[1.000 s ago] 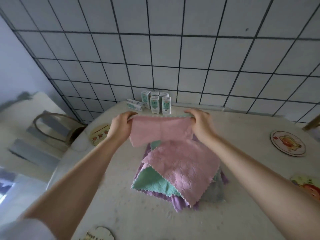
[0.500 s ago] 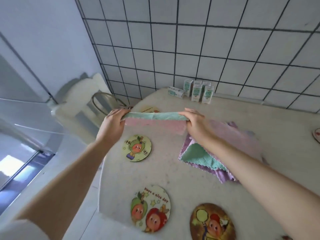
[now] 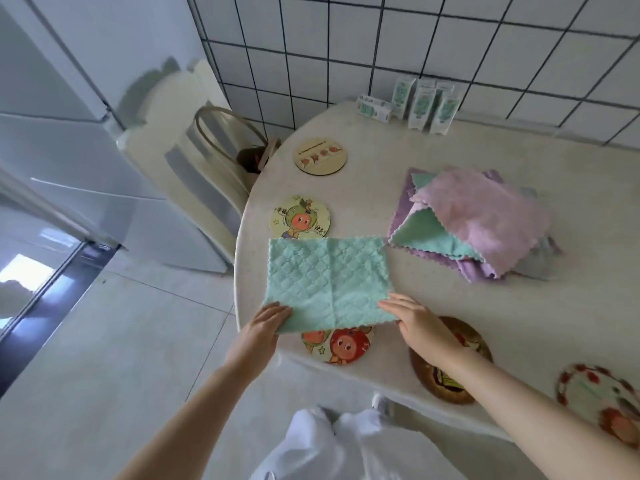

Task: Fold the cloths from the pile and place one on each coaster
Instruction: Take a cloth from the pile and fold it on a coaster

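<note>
Pale, speckled worktop point(image 3: 519, 317) with a rounded near-left edge, set against a white tiled wall with dark grout point(image 3: 415, 46). Toward its right of centre, a loose pile of cloths point(image 3: 485, 220): pink on top, mint green and purple corners poking out below, something grey at the far right. Spread flat near the left edge, a mint green cloth point(image 3: 329, 282), quilted side up, just beside the pile's nearest corner; far edge touching or just overlapping a round coaster with a cartoon figure point(image 3: 300, 218), near edge covering the top of another coaster with red and green faces point(image 3: 341, 344). Left hand point(image 3: 265, 322) at the cloth's near-left corner, fingers pinching that corner. Right hand point(image 3: 420, 322) at the near-right corner, palm down, fingers pressed together, tips on the cloth edge; whether pinching or only resting, cannot tell. Under the right wrist, a dark brown coaster point(image 3: 446, 379); further right, a blurred red-patterned coaster point(image 3: 599, 400); further back on the left, a wooden coaster with a printed strip point(image 3: 321, 156). By the wall, small green-and-white cartons point(image 3: 420, 107), one lying on its side.
</note>
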Available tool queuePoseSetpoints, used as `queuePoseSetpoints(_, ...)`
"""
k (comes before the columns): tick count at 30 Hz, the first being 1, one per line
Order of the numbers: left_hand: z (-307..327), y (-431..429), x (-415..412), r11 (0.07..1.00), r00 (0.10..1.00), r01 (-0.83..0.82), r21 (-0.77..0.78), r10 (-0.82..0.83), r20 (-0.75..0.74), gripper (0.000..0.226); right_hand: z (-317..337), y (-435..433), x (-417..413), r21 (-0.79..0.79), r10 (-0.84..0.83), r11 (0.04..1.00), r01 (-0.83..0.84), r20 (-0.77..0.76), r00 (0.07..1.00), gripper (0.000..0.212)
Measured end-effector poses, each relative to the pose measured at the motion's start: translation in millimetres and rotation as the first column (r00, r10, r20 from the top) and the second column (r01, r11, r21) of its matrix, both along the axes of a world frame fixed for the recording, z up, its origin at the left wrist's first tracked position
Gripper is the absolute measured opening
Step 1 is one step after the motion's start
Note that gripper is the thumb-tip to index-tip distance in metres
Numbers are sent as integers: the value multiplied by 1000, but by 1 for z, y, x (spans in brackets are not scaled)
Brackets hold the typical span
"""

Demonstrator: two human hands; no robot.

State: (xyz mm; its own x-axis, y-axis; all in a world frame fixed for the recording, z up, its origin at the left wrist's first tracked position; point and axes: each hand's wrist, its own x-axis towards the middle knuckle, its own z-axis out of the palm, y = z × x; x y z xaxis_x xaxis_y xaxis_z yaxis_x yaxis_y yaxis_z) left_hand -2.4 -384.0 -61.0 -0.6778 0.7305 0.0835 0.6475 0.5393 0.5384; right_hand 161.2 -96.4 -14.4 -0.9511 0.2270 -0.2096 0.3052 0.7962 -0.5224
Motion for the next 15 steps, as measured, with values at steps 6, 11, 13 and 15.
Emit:
queuePoseSetpoints(6,-33,-27,40,1000,994,-19,-7,20,109,39,-22,-16,42,-53,2,999,4,122,993,58)
queuePoseSetpoints(11,-22,-31,49,994,986,-94,-55,100,135,43,-28,-11,56,-101,-13,995,26,126,992,49)
queuePoseSetpoints(13,-13,-29,41,978,947,-195,-76,208,243,47,-25,-4,51,-146,-116,981,129,95,989,41)
queuePoseSetpoints(15,-4,-23,28,948,883,-304,-96,318,346,43,-22,4,41,-218,-219,950,224,46,975,37)
